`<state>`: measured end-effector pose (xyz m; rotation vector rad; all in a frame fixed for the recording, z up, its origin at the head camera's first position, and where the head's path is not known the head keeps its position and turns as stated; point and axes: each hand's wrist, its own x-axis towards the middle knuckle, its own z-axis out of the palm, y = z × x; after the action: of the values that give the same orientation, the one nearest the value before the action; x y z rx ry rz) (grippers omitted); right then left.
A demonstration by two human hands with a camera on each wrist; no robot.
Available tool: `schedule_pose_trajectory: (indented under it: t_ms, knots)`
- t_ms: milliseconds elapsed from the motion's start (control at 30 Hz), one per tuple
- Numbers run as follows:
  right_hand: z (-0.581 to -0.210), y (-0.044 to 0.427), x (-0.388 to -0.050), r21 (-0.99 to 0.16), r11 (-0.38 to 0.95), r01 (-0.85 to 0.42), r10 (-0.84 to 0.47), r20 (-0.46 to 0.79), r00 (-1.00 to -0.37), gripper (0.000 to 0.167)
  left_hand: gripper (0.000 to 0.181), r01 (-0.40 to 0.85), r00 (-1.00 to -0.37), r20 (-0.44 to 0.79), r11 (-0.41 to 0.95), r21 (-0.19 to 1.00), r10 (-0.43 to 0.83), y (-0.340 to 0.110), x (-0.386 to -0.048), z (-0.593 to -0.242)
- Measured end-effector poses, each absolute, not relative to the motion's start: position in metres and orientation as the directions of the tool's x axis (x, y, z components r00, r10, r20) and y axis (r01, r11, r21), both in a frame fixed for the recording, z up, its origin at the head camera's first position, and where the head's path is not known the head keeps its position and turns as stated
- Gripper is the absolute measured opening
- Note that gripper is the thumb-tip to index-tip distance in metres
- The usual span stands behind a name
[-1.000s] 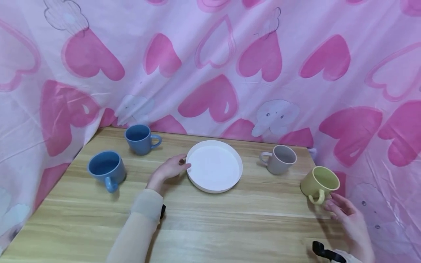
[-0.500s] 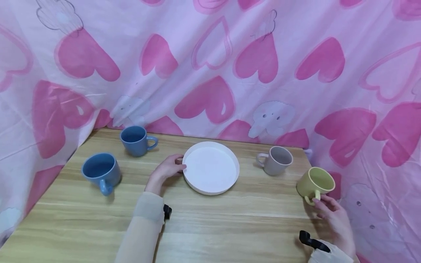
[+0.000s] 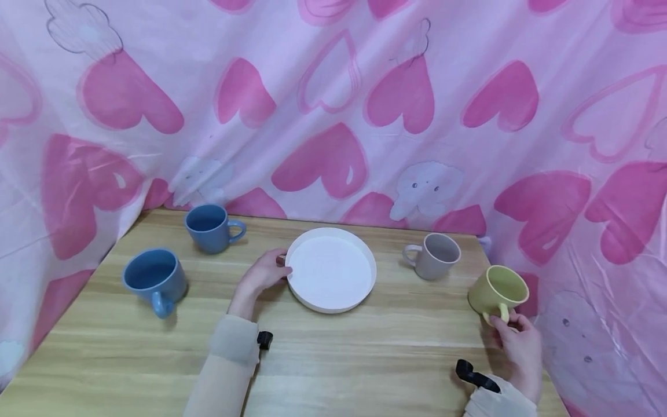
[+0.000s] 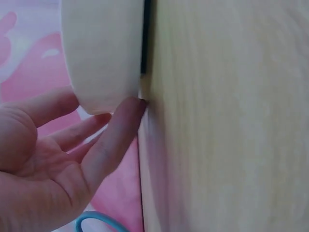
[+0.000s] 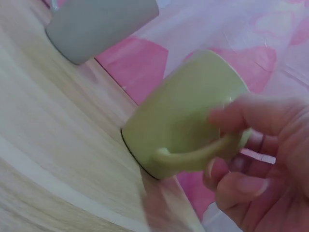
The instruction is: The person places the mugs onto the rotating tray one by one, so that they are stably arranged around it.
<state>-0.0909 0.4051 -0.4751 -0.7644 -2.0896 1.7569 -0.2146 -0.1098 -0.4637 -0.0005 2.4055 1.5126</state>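
Observation:
My left hand (image 3: 260, 275) pinches the left edge of a round white tray (image 3: 331, 273), which has a low rim. In the left wrist view the tray's wall (image 4: 102, 53) lies between the thumb and the fingers, and one fingertip reaches its lower edge. At the right of the table my right hand (image 3: 521, 350) grips the handle of a yellow-green mug (image 3: 486, 294). The right wrist view has the curled fingers on both sides of that mug's handle (image 5: 195, 158). The mug's base meets the wooden table (image 3: 359, 365).
A grey mug (image 3: 433, 262) stands between the tray and the yellow-green mug, its handle pointing left. Two blue mugs are on the left, one blue mug (image 3: 208, 231) at the back and another blue mug (image 3: 161, 281) nearer. A pink heart-patterned curtain (image 3: 323, 87) hangs behind the table.
My right hand has moved in to the left and taken hold of the yellow-green mug's handle. The left hand stays at the tray's edge. The whole view has shifted slightly.

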Motion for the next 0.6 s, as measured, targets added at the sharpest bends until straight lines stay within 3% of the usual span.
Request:
schedule_pose_trajectory:
  t_ms: [167, 433, 600]
  knots:
    - [-0.4729, 0.4044, -0.0879, -0.941, 0.208, 0.268, 0.638, -0.077, -0.766, 0.009, 0.050, -0.164, -0.957, -0.245, 0.403, 0.900, 0.158, -0.1097, -0.2103, -0.4677]
    - [-0.4736, 0.4058, -0.0893, -0.968, 0.138, 0.207, 0.770, -0.026, -0.637, 0.009, 0.052, -0.178, -0.956, -0.250, 0.375, 0.910, 0.153, -0.1081, -0.2082, -0.4670]
    - [-0.4736, 0.4049, -0.0952, -0.943, 0.220, 0.250, 0.805, 0.031, -0.592, 0.011, 0.052, -0.189, -0.956, -0.257, 0.374, 0.908, 0.139, -0.1087, -0.2065, -0.4653]
